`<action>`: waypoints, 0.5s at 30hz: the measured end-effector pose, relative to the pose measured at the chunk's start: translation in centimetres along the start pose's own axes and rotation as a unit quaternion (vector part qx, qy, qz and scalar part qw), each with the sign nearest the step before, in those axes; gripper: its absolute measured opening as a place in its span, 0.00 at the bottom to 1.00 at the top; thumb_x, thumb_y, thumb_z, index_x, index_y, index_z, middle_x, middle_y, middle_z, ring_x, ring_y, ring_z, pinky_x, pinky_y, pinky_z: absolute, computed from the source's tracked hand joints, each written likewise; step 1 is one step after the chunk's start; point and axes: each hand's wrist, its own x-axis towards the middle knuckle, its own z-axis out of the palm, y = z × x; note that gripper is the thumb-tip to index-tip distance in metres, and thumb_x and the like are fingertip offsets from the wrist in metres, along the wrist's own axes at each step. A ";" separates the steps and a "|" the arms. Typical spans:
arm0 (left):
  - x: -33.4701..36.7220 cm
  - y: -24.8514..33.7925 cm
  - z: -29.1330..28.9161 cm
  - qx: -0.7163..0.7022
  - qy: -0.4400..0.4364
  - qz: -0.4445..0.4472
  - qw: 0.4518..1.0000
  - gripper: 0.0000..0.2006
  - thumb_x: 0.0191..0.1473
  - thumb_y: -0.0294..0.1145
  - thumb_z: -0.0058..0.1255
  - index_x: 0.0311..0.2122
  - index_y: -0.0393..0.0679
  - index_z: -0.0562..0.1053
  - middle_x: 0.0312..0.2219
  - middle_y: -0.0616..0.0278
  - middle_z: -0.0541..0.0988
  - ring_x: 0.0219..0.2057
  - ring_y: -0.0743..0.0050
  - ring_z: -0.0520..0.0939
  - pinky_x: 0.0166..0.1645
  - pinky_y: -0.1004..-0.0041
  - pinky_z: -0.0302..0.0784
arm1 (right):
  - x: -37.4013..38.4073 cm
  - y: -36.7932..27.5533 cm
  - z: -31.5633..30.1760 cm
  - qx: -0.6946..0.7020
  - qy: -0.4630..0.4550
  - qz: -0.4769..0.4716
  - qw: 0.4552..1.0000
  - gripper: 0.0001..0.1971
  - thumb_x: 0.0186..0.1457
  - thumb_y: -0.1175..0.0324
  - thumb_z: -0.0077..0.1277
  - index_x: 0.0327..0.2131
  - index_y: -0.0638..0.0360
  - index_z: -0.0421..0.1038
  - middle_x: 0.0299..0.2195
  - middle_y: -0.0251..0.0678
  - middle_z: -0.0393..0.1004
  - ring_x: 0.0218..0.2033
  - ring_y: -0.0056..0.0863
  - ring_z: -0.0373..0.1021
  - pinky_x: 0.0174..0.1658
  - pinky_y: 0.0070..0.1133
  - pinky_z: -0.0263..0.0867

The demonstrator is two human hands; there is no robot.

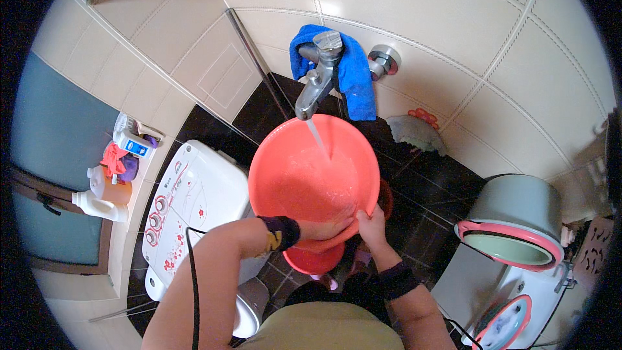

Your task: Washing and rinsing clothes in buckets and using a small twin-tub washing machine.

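A large coral-red basin (278, 162) is under a chrome faucet (316, 87), and a stream of water (316, 135) runs into it. My left hand (329, 225) reaches over the near rim and lies against the basin's inner wall, its fingers stretched out and holding nothing. At the near right edge, my right hand (372, 227) grips the basin's rim, thumb on the inside. Its other fingers are mostly hidden behind the rim. A smaller red tub (314, 260) shows below the basin. Over the faucet hangs a blue towel (358, 84).
To the left stands a white washing machine (201, 188) with knobs. Bottles (100, 206) line a ledge beyond it. On the right are a grey tub (518, 198), a pink-rimmed basin (508, 246) and another small basin (505, 324). A grey cloth (418, 133) hangs on the tiled wall.
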 end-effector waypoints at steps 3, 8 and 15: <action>-4.5 1.4 -2.6 0.029 -0.102 -0.012 0.994 0.25 0.57 0.46 0.33 0.53 0.38 0.62 0.58 0.43 0.53 0.59 0.43 0.52 0.61 0.49 0.41 | 0.2 1.3 -0.2 0.053 0.010 0.014 0.998 0.17 0.44 0.76 0.44 0.41 0.66 0.67 0.35 0.40 0.74 0.36 0.32 0.71 0.41 0.25 0.65; -11.7 -1.9 -7.8 0.195 -0.233 -0.083 0.949 0.26 0.56 0.46 0.32 0.52 0.35 0.62 0.57 0.43 0.55 0.59 0.45 0.54 0.61 0.48 0.41 | 0.2 0.5 -1.2 0.045 0.016 0.021 0.999 0.17 0.44 0.76 0.44 0.41 0.67 0.67 0.36 0.41 0.74 0.37 0.32 0.71 0.41 0.25 0.65; -10.1 -10.1 -7.9 0.345 0.134 -0.185 0.911 0.25 0.56 0.43 0.32 0.54 0.38 0.60 0.57 0.47 0.57 0.58 0.49 0.57 0.61 0.48 0.44 | -0.1 0.5 -0.9 0.052 -0.034 -0.019 0.998 0.16 0.45 0.76 0.44 0.41 0.66 0.67 0.35 0.39 0.74 0.37 0.28 0.71 0.40 0.23 0.65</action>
